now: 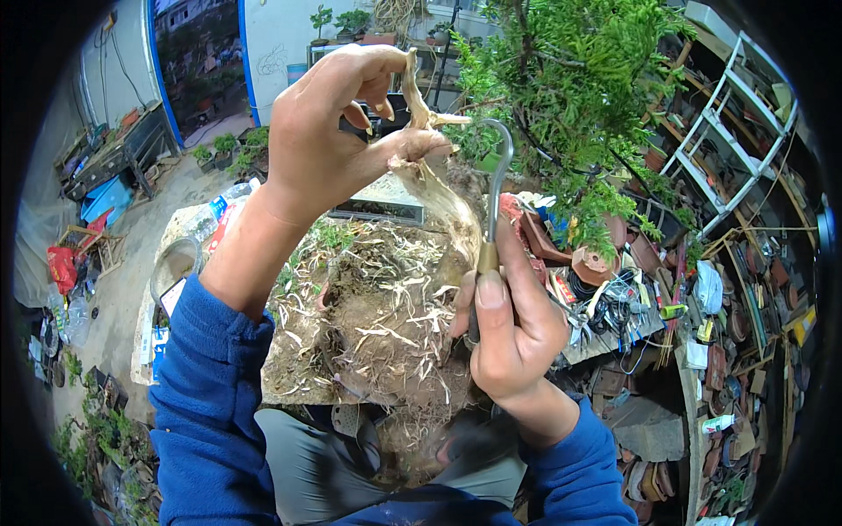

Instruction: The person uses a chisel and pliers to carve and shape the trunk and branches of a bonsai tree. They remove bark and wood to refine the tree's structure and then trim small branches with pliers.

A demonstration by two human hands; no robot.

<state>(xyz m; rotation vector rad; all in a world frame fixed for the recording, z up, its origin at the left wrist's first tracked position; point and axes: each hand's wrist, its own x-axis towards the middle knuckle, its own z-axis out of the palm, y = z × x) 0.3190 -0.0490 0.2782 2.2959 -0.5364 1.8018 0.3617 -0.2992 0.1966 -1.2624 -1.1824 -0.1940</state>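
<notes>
My left hand is raised at the upper middle, fingers curled around a pale, barkless forked branch. Its upper prong rises past my fingertips, and the thicker lower part slants down toward my right hand. In that hand is a hooked carving tool with a bent steel shank, a brass-coloured collar and a dark handle, mostly covered by my fingers. The steel hook curves up just right of the branch; whether it touches the wood I cannot tell. Below, pale wood shavings lie scattered over brown soil.
A leafy green tree fills the upper right. Coiled black cables and clay pots crowd the bench at right, with a white metal ladder beyond. At left stands a round clear container on the table's edge.
</notes>
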